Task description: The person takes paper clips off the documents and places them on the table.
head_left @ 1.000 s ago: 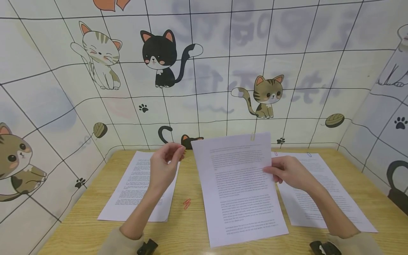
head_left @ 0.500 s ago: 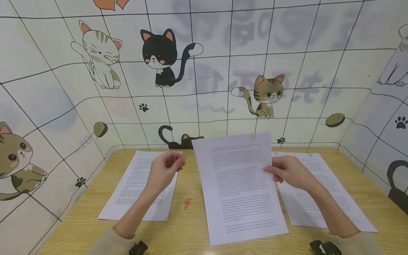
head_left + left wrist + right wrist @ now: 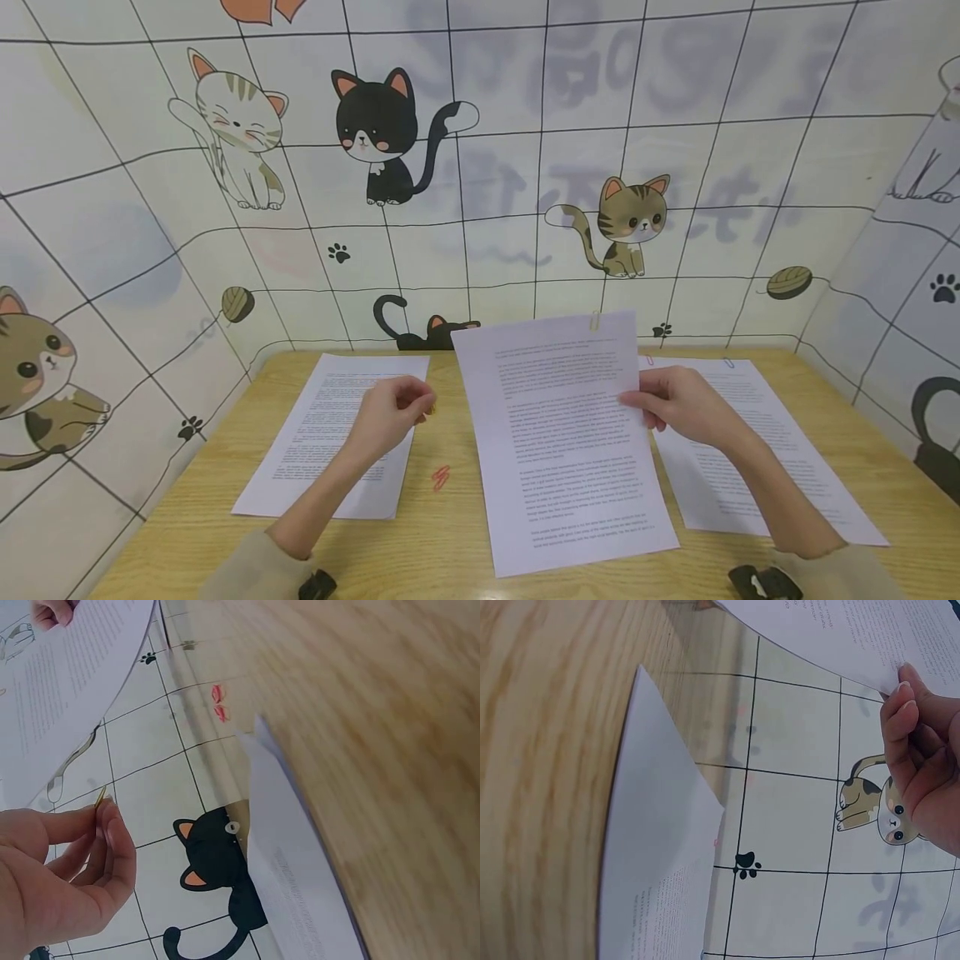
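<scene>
While the right hand point(image 3: 678, 406) pinches the clipped sheets point(image 3: 562, 442) by their edge, the left hand point(image 3: 390, 414) pinches a gold paperclip point(image 3: 100, 798) beside them, not yet attached; the sheets' top already carries one clip.

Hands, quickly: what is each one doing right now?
Left hand: pinches a small gold paper clip.
Right hand: holds the raised printed sheet by its edge.

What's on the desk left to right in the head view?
Left sheet → left hand pinching a gold clip → red clips → held sheet → right hand → right sheet.
</scene>
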The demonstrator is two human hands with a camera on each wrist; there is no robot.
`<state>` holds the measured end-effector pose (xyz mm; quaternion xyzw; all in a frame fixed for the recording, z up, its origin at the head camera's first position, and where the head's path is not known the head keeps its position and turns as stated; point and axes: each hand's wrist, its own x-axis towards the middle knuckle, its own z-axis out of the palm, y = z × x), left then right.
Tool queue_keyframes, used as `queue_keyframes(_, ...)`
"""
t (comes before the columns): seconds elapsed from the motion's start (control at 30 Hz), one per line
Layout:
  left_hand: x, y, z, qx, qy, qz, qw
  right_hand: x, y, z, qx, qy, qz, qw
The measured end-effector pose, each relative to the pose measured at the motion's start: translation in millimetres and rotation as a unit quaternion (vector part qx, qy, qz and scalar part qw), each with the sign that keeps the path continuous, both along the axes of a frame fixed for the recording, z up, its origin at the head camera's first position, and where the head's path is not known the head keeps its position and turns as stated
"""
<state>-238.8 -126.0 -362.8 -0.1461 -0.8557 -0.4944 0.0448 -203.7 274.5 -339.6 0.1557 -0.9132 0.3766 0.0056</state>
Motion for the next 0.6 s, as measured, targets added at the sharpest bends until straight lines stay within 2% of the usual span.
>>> queue_keyframes(0.3,-0.5,-3.4,-8.9,-0.058,-0.015,-0.006,0.9982,-2.4,2.7,-3.0,0.001,0.004,0.001,1.0)
queue_keyframes(0.6,0.5,-6.3,-16.1,-0.114,-0.027,-0.029,0.9927,-2.9,5.0,-3.9,0.005,0.006,0.003,1.0)
